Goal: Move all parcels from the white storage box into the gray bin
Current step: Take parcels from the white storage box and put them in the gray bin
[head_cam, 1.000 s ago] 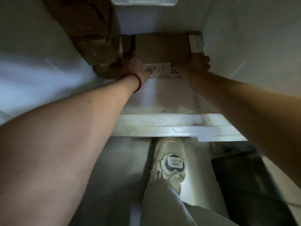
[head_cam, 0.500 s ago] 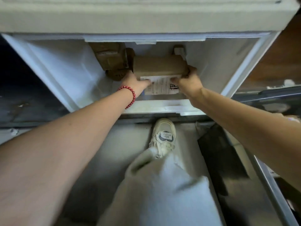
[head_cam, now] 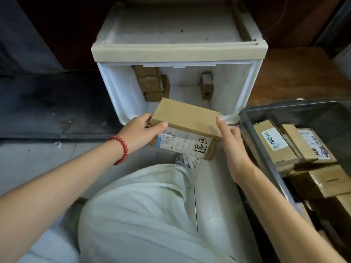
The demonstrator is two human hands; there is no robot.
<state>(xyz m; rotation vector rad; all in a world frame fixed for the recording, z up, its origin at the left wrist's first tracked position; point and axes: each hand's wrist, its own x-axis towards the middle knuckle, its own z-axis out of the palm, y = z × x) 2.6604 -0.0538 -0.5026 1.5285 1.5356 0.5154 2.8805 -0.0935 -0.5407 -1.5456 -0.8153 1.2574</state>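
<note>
A brown cardboard parcel (head_cam: 185, 118) with a white shipping label on its near face hangs in the air just outside the front opening of the white storage box (head_cam: 178, 51). My left hand (head_cam: 141, 132) grips its left end, thumb over the top edge. My right hand (head_cam: 230, 143) holds its right end, thumb against the corner. Deep inside the box a stack of small brown parcels (head_cam: 150, 82) stands at the left and one small parcel (head_cam: 207, 85) at the right. The gray bin (head_cam: 252, 130) at my right holds several parcels (head_cam: 275, 144).
My bent knee in pale trousers (head_cam: 140, 211) and a white shoe (head_cam: 187, 161) lie below the held parcel. A dark floor strip (head_cam: 57, 111) runs to the left of the box, and a brown wooden surface (head_cam: 296, 73) lies behind the bin.
Both hands have drawn the labelled parcel out of the white box toward me and lifted it. My head has pulled back, so the whole box and the gray bin have come into sight.
</note>
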